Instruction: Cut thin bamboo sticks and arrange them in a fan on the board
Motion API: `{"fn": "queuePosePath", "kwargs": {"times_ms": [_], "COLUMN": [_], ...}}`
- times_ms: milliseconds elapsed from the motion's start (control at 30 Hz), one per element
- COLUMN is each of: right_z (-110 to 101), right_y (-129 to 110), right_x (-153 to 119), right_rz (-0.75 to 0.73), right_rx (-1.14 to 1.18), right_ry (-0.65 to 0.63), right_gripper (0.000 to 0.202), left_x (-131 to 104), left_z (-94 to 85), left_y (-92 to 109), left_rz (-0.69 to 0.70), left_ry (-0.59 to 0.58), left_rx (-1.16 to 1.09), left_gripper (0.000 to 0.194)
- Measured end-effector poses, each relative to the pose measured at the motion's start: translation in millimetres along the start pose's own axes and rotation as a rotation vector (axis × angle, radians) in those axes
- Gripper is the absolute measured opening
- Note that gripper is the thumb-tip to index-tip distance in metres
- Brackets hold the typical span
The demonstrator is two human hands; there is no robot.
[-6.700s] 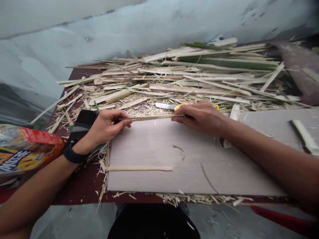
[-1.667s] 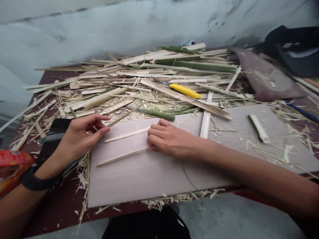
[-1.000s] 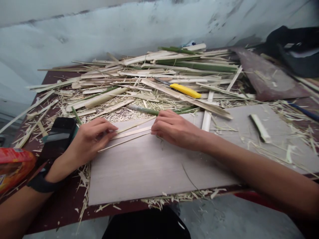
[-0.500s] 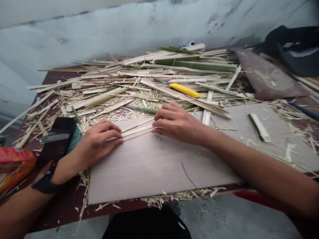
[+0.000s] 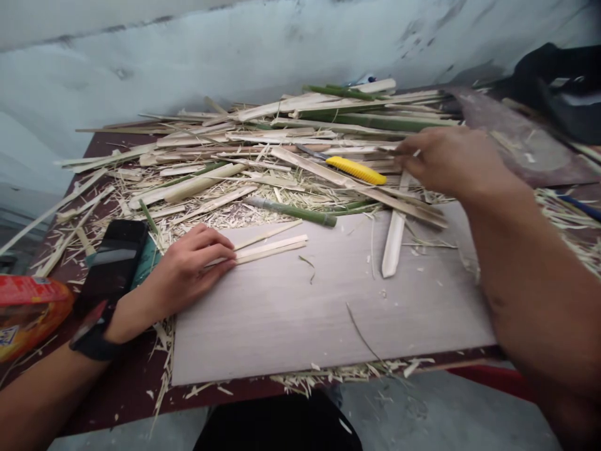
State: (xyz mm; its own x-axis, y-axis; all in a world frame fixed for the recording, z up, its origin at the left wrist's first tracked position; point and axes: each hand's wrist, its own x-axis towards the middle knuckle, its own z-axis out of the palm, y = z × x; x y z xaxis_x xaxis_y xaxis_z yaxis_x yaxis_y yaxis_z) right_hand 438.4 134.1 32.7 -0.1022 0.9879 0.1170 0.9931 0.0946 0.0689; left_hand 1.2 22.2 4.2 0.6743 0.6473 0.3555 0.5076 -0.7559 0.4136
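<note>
My left hand (image 5: 200, 257) rests on the near-left part of a pale board (image 5: 328, 300), its fingers closed on thin bamboo strips (image 5: 275, 249). The strips lie nearly side by side, and their free ends point right. Over the pile at the right hovers my right hand (image 5: 448, 160), slightly blurred, with its fingers curled in; what they hold, if anything, is unclear. Left of that hand a yellow-handled knife (image 5: 357, 170) lies on split bamboo. Below its fingers, a pale bamboo piece (image 5: 393, 244) reaches onto the board.
Split bamboo (image 5: 197, 181) and shavings cover the back of the table up to the wall (image 5: 188, 69). A green bamboo stick (image 5: 300, 213) lies at the board's far edge. At left are a phone (image 5: 113, 257) and an orange-red package (image 5: 32, 313); a black cap (image 5: 558, 94) sits far right.
My right hand has left the bamboo strips and moved right and away from me, over the pile. My left hand still holds the strips. The view has shifted slightly.
</note>
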Motion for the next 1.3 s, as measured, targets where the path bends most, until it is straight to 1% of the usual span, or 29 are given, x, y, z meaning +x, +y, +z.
{"fn": "queuePosePath", "kwargs": {"times_ms": [67,167,233,267,367,467,533,600,733,800,867,933,1000,1133,1300], "right_z": [-5.6,-14.5,-17.2,-17.1,-12.0,-4.1,-0.9,-0.7,-5.5,-6.7,-5.5,-2.7,-0.3,-0.7,-1.6], "right_y": [-13.3,-38.4,-56.0,-64.5,-86.3,-98.9,-100.6,-97.3,-79.8,-69.9,-62.4,-58.9,-59.5,-66.7,-68.9], "right_x": [-3.2,-12.3,-21.0,-25.6,-37.5,-43.5,-44.1,-42.2,-34.0,-29.5,-25.7,-23.0,-22.0,-25.1,-28.7], "right_rz": [-0.075,-0.253,-0.383,-0.449,-0.633,-0.732,-0.736,-0.708,-0.659,-0.697,-0.767,-0.823,-0.842,-0.791,-0.567], "right_rx": [0.07,0.222,0.317,0.361,0.458,0.523,0.546,0.556,0.552,0.536,0.513,0.493,0.482,0.492,0.479], "right_ry": [0.09,0.236,0.299,0.314,0.297,0.245,0.221,0.224,0.236,0.175,0.084,0.017,-0.007,0.03,0.177], "right_gripper": [0.033,0.034,0.034,0.032,0.024,0.016,0.014,0.014,0.02,0.021,0.022,0.025,0.026,0.026,0.02], "left_x": [-0.1,0.0,0.0,0.0,0.0,0.1,0.2,0.2,-0.2,-0.2,-0.1,0.3,0.8,0.8,-0.3], "left_z": [-0.2,0.0,0.4,0.6,1.0,0.8,0.6,0.3,-0.1,-0.2,-0.5,-0.9,-1.3,-1.6,-1.4], "left_y": [0.4,0.5,0.3,0.1,-0.3,-0.5,-0.6,-0.7,-1.1,-1.3,-1.2,-0.9,-0.6,-0.7,-1.6], "left_rz": [-0.009,-0.003,0.007,0.008,0.004,0.007,0.006,-0.001,-0.016,-0.012,-0.004,-0.002,-0.004,-0.012,-0.008], "left_ry": [-0.009,-0.017,-0.014,-0.013,-0.013,-0.012,-0.012,-0.016,-0.02,-0.021,-0.025,-0.031,-0.032,-0.032,-0.038], "left_rx": [0.006,0.004,-0.008,-0.012,-0.012,-0.015,-0.016,-0.016,-0.019,-0.018,-0.015,-0.014,-0.013,-0.009,-0.011], "left_gripper": [0.007,0.007,0.008,0.008,0.008,0.008,0.008,0.009,0.01,0.008,0.007,0.007,0.007,0.008,0.008]}}
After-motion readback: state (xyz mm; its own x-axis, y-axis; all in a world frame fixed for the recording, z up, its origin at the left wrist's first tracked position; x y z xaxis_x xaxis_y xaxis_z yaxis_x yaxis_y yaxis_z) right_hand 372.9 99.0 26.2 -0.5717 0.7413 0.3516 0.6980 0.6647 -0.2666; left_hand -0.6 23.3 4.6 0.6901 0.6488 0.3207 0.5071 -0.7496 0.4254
